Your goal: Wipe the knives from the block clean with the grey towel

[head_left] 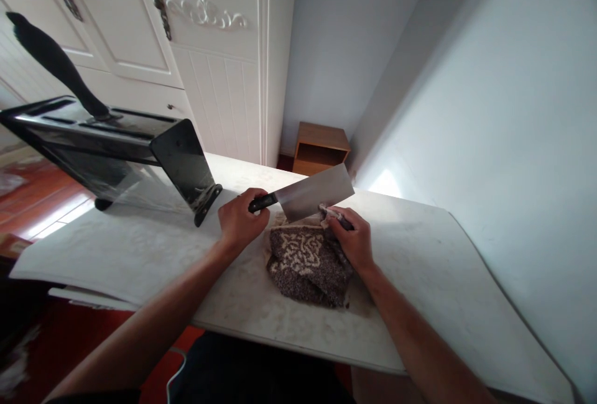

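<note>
My left hand (pixel 242 220) is closed round the black handle of a cleaver (pixel 317 191), whose broad steel blade points to the right above the table. In my right hand (pixel 353 236) a bunched corner of a brown patterned cloth (pixel 303 261) is pinched, close to the blade's lower edge. I cannot tell whether the cloth touches the blade. The rest of the cloth lies crumpled on the table below both hands. To the left stands a black knife block (pixel 177 161) with clear sides, and one black-handled tool (pixel 60 59) is upright in a slot.
The white table (pixel 429 280) has worn, stained edges and borders a pale wall (pixel 522 112) on the right. White cabinets (pixel 219 81) rise behind it. A small wooden nightstand (pixel 321 137) stands beyond the far edge, and a white cable (pixel 177 367) hangs below the front.
</note>
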A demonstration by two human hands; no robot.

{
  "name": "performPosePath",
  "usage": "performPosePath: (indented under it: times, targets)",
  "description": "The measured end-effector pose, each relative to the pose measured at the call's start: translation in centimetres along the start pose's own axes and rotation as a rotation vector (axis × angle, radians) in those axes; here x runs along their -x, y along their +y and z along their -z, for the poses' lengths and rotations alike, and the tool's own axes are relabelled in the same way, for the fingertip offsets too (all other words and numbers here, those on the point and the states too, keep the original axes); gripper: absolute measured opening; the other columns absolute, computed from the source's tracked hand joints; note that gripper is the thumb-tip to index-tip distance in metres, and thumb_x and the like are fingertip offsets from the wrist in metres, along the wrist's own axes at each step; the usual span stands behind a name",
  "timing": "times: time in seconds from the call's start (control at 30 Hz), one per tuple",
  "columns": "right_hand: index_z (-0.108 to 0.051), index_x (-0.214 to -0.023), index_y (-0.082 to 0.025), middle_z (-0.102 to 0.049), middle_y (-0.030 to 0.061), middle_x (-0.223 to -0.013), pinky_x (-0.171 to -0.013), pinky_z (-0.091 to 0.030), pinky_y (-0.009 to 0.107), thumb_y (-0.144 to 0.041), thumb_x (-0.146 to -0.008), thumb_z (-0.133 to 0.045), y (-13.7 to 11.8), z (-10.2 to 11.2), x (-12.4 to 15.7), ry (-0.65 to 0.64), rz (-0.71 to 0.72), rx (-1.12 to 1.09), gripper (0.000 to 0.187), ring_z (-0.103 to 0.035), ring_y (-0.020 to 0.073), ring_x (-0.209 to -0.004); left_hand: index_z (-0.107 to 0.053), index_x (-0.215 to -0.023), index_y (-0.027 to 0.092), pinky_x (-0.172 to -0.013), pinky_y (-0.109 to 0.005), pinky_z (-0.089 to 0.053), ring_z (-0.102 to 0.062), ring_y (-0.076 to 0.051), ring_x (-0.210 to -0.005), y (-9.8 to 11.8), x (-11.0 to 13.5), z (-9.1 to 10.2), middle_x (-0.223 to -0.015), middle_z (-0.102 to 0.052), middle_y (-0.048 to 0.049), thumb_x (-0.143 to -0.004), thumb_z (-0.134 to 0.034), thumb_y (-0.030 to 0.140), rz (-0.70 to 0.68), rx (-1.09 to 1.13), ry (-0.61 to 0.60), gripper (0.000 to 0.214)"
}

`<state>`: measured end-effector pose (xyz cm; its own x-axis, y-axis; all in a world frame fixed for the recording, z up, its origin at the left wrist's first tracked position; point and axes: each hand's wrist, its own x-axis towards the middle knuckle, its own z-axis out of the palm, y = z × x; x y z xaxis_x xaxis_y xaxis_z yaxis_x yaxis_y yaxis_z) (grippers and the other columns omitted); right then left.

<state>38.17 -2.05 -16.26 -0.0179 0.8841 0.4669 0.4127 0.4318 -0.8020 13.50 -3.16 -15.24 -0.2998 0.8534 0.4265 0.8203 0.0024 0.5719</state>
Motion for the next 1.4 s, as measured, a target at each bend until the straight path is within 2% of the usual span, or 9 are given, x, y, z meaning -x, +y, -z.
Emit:
performPosePath:
  times: [0.1, 0.4, 0.53, 0.67, 0.77, 0.93, 1.07, 1.2, 1.4]
  targets:
    - [-0.075, -0.095, -0.026, -0.073, 0.0016, -0.091, -0.081, -0.048, 0.035, -0.035, -0.083, -0.065, 0.0, -0.1, 0.1, -0.096, 0.012, -0.013, 0.017, -0.065, 0.0229, -0.086, -0.069, -0.097, 0.027, -0.076, -0.029, -0.046, -0.069, -0.022, -0.084, 0.0, -0.2, 0.1, -0.089, -0.075, 0.003, -0.069, -0.062, 0.022, 0.055, 0.046, -0.001, 0.03]
    - [-0.069, -0.09, -0.022, -0.07, -0.0002, -0.083, -0.073, -0.047, 0.031, -0.04, -0.083, -0.065, 0.0, -0.3, 0.3, -0.048, -0.042, 0.02, 0.02, -0.062, 0.0197, -0.076, -0.067, -0.097, 0.024, -0.079, -0.03, -0.049, -0.068, -0.021, -0.087, -0.2, -0.7, -0.3, -0.094, -0.074, 0.0006, -0.07, -0.062, 0.023, 0.145, 0.252, 0.052, 0.027]
    - [-0.068, -0.091, -0.022, -0.069, -0.0006, -0.082, -0.072, -0.046, 0.03, -0.042, -0.084, -0.064, 0.0, -0.4, 0.3, -0.046, -0.069, 0.003, 0.021, -0.06, 0.0189, -0.074, -0.065, -0.099, 0.024, -0.081, -0.03, -0.049, -0.068, -0.02, -0.089, -0.4, -0.6, -0.5, -0.096, -0.073, -0.0007, -0.074, -0.063, 0.027, 0.148, 0.294, 0.023, 0.026]
    - [-0.067, -0.096, -0.022, -0.069, -0.0006, -0.085, -0.074, -0.047, 0.03, -0.044, -0.084, -0.064, 0.0, -0.5, 0.2, -0.081, -0.107, -0.035, 0.025, -0.06, 0.0196, -0.078, -0.063, -0.101, 0.023, -0.081, -0.03, -0.049, -0.067, -0.02, -0.089, -0.4, -0.3, -1.0, -0.096, -0.072, -0.0017, -0.075, -0.066, 0.033, 0.146, 0.408, -0.064, 0.028]
    - [-0.067, -0.105, -0.024, -0.07, -0.0005, -0.092, -0.079, -0.048, 0.032, -0.045, -0.082, -0.067, -0.1, -0.6, 0.2, -0.172, -0.173, -0.102, 0.032, -0.062, 0.0209, -0.084, -0.061, -0.101, 0.02, -0.076, -0.029, -0.049, -0.066, -0.019, -0.085, -0.1, -0.1, -1.4, -0.092, -0.07, -0.0025, -0.072, -0.07, 0.036, 0.176, 0.568, -0.153, 0.035]
    - [-0.064, -0.118, -0.026, -0.071, 0.0007, -0.112, -0.094, -0.047, 0.039, -0.043, -0.074, -0.075, -0.5, -0.7, 0.2, -0.335, -0.263, -0.27, 0.048, -0.063, 0.0252, -0.103, -0.057, -0.1, 0.021, -0.049, -0.023, -0.041, -0.052, -0.009, -0.052, 0.9, 0.2, -1.7, -0.073, -0.062, 0.0039, -0.07, -0.072, 0.045, 0.315, 0.91, -0.387, 0.042]
    - [-0.066, -0.113, -0.024, -0.072, 0.0009, -0.103, -0.087, -0.049, 0.038, -0.045, -0.073, -0.075, -0.4, -0.8, 0.1, -0.398, -0.315, -0.266, 0.046, -0.063, 0.0242, -0.094, -0.055, -0.099, 0.02, -0.042, -0.019, -0.034, -0.046, -0.005, -0.046, 1.4, 0.3, -1.4, -0.073, -0.061, 0.0044, -0.07, -0.075, 0.046, 0.364, 1.19, -0.515, 0.043]
    - [-0.07, -0.101, -0.022, -0.071, 0.0002, -0.094, -0.08, -0.048, 0.035, -0.047, -0.079, -0.069, 0.0, -0.9, -0.1, -0.339, -0.282, -0.22, 0.033, -0.061, 0.022, -0.085, -0.059, -0.094, 0.018, -0.046, -0.019, -0.039, -0.052, -0.006, -0.055, 1.6, 0.3, -0.9, -0.086, -0.067, -0.0017, -0.076, -0.074, 0.047, 0.388, 1.308, -0.598, 0.037]
    - [-0.07, -0.093, -0.022, -0.071, -0.0001, -0.085, -0.078, -0.048, 0.031, -0.05, -0.081, -0.067, -0.4, -1.3, -0.4, -0.146, -0.263, -0.214, 0.031, -0.062, 0.021, -0.081, -0.063, -0.106, 0.015, -0.054, -0.025, -0.048, -0.058, -0.01, -0.058, 2.0, 0.6, -0.4, -0.092, -0.068, -0.0058, -0.076, -0.074, 0.05, 0.471, 1.329, -0.7, 0.048]
